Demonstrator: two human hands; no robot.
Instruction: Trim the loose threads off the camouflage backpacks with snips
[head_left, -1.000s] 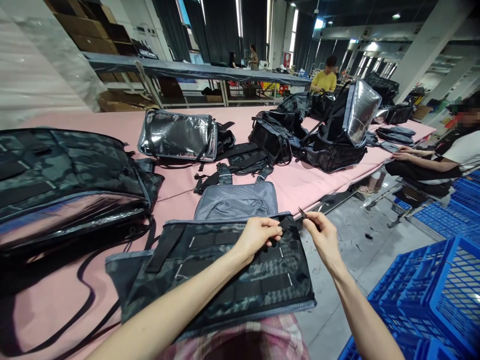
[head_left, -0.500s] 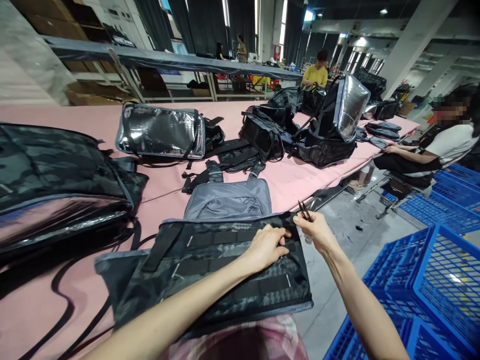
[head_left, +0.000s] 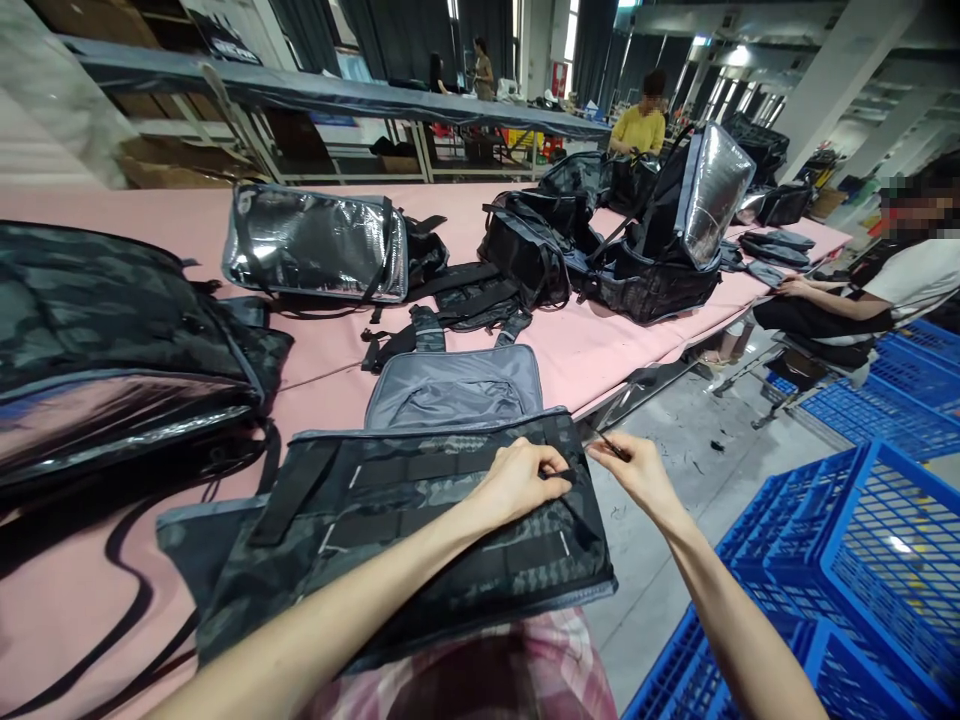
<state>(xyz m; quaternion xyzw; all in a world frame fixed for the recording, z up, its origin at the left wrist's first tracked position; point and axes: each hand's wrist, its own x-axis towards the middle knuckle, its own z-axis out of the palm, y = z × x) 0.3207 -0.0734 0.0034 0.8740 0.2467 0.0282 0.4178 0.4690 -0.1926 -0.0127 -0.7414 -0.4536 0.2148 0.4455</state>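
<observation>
A dark camouflage backpack (head_left: 442,540) with black webbing strips lies across the near edge of the table and over my lap. My left hand (head_left: 523,478) rests on its right part, fingers closed in a pinch on a black webbing strip. Just past the bag's right edge, my right hand (head_left: 634,468) is closed around small dark thread snips (head_left: 613,447), their tip toward the bag. The snips' blades are too small to make out clearly. Behind the bag lies its grey lined flap (head_left: 455,388), with shoulder straps beyond.
The pink-covered table (head_left: 330,400) bears a bag with a silver lining (head_left: 315,245), a large camouflage bag (head_left: 97,310) at left and several more at the back right. Blue plastic crates (head_left: 840,540) stand on the floor at right. A person (head_left: 900,280) sits beyond them.
My right hand has turned the snips from pointing up to pointing left, toward the bag's edge. My left hand keeps its pinch on the bag, and the view has shifted slightly.
</observation>
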